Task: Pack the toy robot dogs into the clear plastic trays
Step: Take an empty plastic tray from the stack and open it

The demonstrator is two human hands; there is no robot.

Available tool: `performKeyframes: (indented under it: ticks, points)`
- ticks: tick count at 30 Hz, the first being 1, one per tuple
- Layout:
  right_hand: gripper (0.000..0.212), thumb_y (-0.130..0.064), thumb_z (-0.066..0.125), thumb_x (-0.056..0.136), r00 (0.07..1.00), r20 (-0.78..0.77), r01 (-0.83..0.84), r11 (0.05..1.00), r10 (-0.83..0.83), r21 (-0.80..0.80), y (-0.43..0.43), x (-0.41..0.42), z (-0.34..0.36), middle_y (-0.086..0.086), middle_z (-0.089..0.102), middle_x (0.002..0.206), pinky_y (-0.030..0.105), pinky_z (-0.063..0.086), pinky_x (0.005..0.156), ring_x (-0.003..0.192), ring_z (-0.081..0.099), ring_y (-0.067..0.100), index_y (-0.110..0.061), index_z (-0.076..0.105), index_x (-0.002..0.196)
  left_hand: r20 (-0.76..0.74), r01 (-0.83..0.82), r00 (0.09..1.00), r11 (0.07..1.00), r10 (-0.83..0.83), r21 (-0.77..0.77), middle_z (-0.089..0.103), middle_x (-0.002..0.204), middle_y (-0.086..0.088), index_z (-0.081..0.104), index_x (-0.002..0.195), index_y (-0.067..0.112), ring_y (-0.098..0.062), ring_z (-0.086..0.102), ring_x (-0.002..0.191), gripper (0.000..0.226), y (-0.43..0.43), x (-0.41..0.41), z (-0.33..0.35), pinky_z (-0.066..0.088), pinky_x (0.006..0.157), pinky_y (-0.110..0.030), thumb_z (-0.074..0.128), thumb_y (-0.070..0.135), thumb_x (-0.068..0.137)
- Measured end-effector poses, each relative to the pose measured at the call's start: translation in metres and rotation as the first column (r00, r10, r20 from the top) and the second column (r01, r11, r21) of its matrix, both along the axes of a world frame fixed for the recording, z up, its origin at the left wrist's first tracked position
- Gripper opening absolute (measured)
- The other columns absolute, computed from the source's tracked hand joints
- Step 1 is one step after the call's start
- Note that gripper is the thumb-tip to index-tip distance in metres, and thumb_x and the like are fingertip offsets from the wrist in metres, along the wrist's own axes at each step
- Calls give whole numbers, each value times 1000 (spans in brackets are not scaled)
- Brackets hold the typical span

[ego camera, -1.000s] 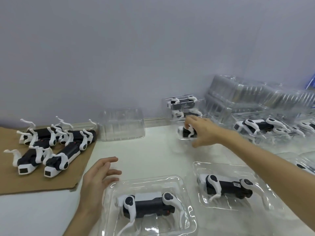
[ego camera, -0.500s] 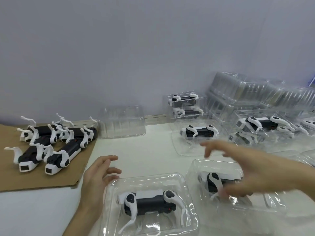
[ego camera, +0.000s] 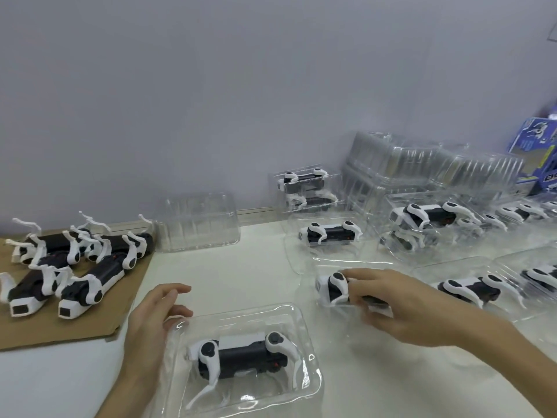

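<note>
A black-and-white toy robot dog [ego camera: 241, 356] lies in a clear plastic tray [ego camera: 298, 321] at the near centre. My left hand [ego camera: 153, 324] rests with relaxed fingers against that tray's left rim. My right hand [ego camera: 401, 303] grips a second packed dog [ego camera: 333, 288] in its tray [ego camera: 337, 262] just right of centre. Several unpacked dogs [ego camera: 87, 282] lie on a brown cardboard sheet [ego camera: 75, 333] at the left. Another packed dog [ego camera: 330, 233] sits behind my right hand.
An empty clear tray [ego camera: 199, 221] stands at the wall behind the cardboard. Stacks of empty trays [ego camera: 422, 164] and several packed trays [ego camera: 434, 215] fill the right side. A blue printed box [ego camera: 539, 152] stands at the far right.
My right hand came back from the packed dog near the wall and now grips the dog in the tray right of centre. My left hand stayed beside the near tray.
</note>
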State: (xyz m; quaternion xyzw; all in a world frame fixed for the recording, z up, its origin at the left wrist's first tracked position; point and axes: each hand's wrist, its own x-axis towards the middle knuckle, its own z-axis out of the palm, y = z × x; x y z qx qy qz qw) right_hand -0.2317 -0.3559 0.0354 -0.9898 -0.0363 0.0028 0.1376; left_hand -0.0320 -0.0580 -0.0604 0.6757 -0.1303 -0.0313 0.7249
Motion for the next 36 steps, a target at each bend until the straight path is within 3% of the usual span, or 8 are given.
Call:
performKeyframes:
  ticks: [6,9,15,22,27,31,33,36]
  points:
    - [38,-17,66,87,958,286,12,997,9,-74,-9,20,26,-14,57,118,35,49,80,98,55,6,-37,35,80,-34,-6,999,1000,6,-17,65,82,-8,68,98,3,-21,60,73,22,-3,3,0,52,66,-22,47,9,103]
    - [41,-11,66,86,889,457,42,990,25,-137,-24,54,47,-3,60,130,39,42,99,112,57,16,-37,34,82,-19,-17,1000,1000,17,-14,68,73,10,67,98,6,-23,60,74,21,-2,3,0,48,74,-32,46,8,103]
    - [11,-23,55,97,959,158,274,910,-235,-310,-61,119,23,-7,52,118,45,30,113,112,52,19,-23,46,103,-53,-57,997,996,53,-72,67,96,7,66,98,9,-13,62,64,22,-2,6,-2,51,58,-14,45,8,104]
    - [61,-18,57,93,890,294,414,888,-349,-198,-29,111,11,1,28,162,49,2,125,152,20,21,-21,33,149,-70,-55,996,995,49,-86,66,99,6,65,97,8,-12,61,61,23,-3,8,-1,51,57,-15,43,7,104]
    - [39,-44,64,92,968,249,-74,944,-10,322,79,54,24,-18,46,146,14,26,110,133,40,-3,-36,49,127,-77,-62,996,992,54,-108,64,102,1,63,99,5,-17,58,66,22,-4,6,1,50,56,-15,42,7,105]
    - [32,-51,23,91,956,95,-278,960,279,-24,147,27,-29,-11,28,162,25,22,118,150,24,7,-35,38,115,-70,-55,996,992,47,-113,66,99,5,62,101,4,-13,59,64,21,-4,5,0,49,57,-13,42,8,105]
    - [21,-49,29,96,970,103,-193,953,221,-234,148,24,-42,-12,43,154,31,40,111,142,42,8,-38,43,108,-68,-49,997,991,41,-122,67,96,8,63,97,6,-11,60,62,22,-3,3,-1,50,57,-14,43,8,104]
    - [14,-36,49,97,970,88,-213,964,228,-159,120,24,-38,-6,33,159,36,21,120,144,35,16,-34,52,110,-86,-53,995,987,40,-150,67,95,8,63,93,9,-13,59,63,25,-1,4,-5,50,55,-18,42,7,105]
